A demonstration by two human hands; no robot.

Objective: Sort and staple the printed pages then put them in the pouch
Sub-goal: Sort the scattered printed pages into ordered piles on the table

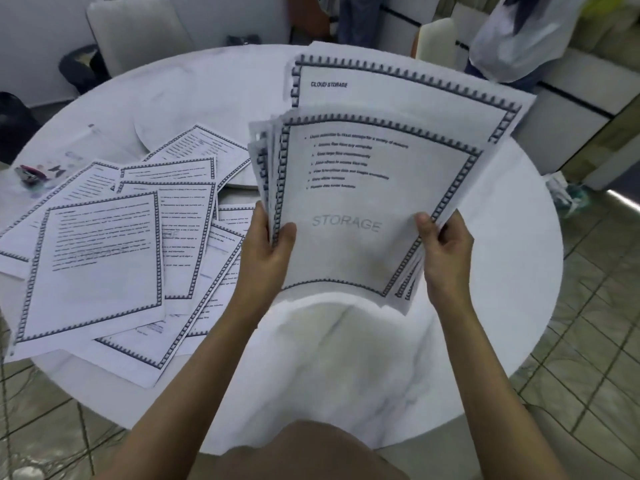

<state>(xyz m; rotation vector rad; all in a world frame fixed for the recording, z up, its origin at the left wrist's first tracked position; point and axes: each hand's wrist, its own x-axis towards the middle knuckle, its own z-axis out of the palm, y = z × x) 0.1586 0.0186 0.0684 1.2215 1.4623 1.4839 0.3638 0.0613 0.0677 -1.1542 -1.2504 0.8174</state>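
Observation:
I hold a fanned stack of printed pages (374,188) with dark patterned borders above the round white table (332,358). My left hand (272,242) grips the stack's left edge, thumb on the front sheet. My right hand (445,242) grips the right edge, thumb on top. The front sheet shows a bullet list and a grey "STORAGE" watermark; a sheet behind it reads "CLOUD STORAGE". Several loose pages (114,251) lie spread over the table's left side. A stapler (29,173) lies at the far left, beside a clear pouch (74,152).
A grey chair (138,32) stands behind the table. A person (516,32) in light clothing stands at the back right, another pair of legs at the back centre. Tiled floor lies to the right. A dark bag (81,67) sits at the back left.

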